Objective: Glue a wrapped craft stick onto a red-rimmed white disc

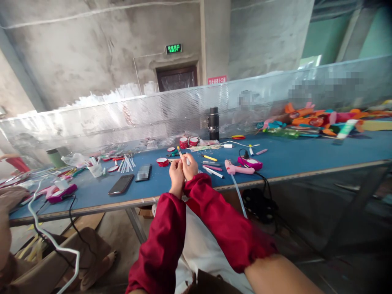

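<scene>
My left hand (pixel 177 174) and my right hand (pixel 190 166) meet at the table's front edge, in dark red sleeves. Their fingers are closed together around a slim pale pen-like stick (pixel 179 152) with a yellow-orange end, tilted upward. Fingers hide its lower part, so its exact kind is unclear. Left of my hands lies a roll of red tape (pixel 162 162). To the right, several pens, including a white marker (pixel 213 172), lie near a pink glue gun (pixel 238 168) with a clear glue stick hanging from it.
A black bottle (pixel 213 124) stands by the perforated metal screen (pixel 147 116). Two phones, one a dark phone (pixel 121 185), lie at left near a cup (pixel 95 169) of white sticks. Colourful pieces (pixel 318 118) pile up at right. A co-worker's hand (pixel 14 198) rests at far left.
</scene>
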Motion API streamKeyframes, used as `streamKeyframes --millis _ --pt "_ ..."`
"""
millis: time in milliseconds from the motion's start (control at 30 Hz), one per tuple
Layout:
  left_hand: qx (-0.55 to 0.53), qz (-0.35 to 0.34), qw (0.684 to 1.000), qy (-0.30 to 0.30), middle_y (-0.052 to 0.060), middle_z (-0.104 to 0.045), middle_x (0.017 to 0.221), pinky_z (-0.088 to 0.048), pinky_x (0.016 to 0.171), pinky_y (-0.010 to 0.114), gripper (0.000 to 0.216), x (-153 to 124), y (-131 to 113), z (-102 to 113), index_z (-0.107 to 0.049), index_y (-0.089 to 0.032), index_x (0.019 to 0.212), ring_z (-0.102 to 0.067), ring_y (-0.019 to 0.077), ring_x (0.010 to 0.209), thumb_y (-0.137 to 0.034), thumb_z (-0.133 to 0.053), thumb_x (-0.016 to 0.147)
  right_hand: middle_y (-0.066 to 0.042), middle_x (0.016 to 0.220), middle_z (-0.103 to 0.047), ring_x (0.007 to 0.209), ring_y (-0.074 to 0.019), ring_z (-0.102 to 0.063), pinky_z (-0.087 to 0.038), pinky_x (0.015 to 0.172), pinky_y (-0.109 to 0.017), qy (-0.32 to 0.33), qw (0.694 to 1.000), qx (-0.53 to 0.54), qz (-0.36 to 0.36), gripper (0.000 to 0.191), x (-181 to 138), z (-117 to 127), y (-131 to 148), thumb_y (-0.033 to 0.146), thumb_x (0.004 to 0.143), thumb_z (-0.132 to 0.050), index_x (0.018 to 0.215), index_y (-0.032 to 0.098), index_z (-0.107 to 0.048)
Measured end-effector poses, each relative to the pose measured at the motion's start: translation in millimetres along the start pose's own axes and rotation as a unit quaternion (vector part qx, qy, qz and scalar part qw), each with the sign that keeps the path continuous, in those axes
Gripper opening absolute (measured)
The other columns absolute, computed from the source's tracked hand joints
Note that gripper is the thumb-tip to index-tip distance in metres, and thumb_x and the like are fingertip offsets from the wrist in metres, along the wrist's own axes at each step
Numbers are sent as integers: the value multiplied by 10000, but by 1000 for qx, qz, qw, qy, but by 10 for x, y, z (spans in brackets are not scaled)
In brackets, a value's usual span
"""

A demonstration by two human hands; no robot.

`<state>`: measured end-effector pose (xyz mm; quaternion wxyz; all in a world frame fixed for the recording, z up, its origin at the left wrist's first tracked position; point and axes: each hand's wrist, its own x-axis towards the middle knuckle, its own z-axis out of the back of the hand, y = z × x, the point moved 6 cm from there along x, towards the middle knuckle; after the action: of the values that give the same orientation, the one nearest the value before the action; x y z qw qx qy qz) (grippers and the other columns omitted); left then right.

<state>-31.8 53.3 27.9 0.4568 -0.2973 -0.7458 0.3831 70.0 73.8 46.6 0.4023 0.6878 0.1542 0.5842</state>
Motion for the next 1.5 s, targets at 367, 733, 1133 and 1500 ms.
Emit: streamKeyframes --millis 367,733,1133,1500 --pt "-4 14 1000 -11 56 -728 872 -514 768 289 71 4 49 -6 -677 -185 868 -650 172 780 -252 -671 846 -133 1223 -750 1168 -263 -674 -505 1059 -438 -80 995 63 8 479 -27 100 44 551 987 -412 1140 207 -707" --pt "2 24 999 -34 68 -757 883 -523 740 287 135 34 98 15 -719 -173 920 -664 170 761 -275 -681 841 -64 934 -716 844 -213 -679 -560 815 -352 -108 990 87 19 231 -135 167 153 408 887 -544 1000 223 -624" --pt "-7 13 999 -44 68 -748 865 -512 730 273 187 3 58 4 -710 -171 866 -637 158 749 -353 -719 822 -27 796 -694 724 -190 -662 -541 721 -329 -86 993 84 14 208 -162 199 289 440 879 -594 828 238 -579" --pt "-9 22 999 -41 62 -745 848 -508 714 271 104 26 92 13 -715 -164 883 -636 156 726 -240 -675 826 -41 822 -688 764 -199 -654 -534 745 -342 -100 993 68 11 202 -147 187 223 433 898 -564 842 239 -565"
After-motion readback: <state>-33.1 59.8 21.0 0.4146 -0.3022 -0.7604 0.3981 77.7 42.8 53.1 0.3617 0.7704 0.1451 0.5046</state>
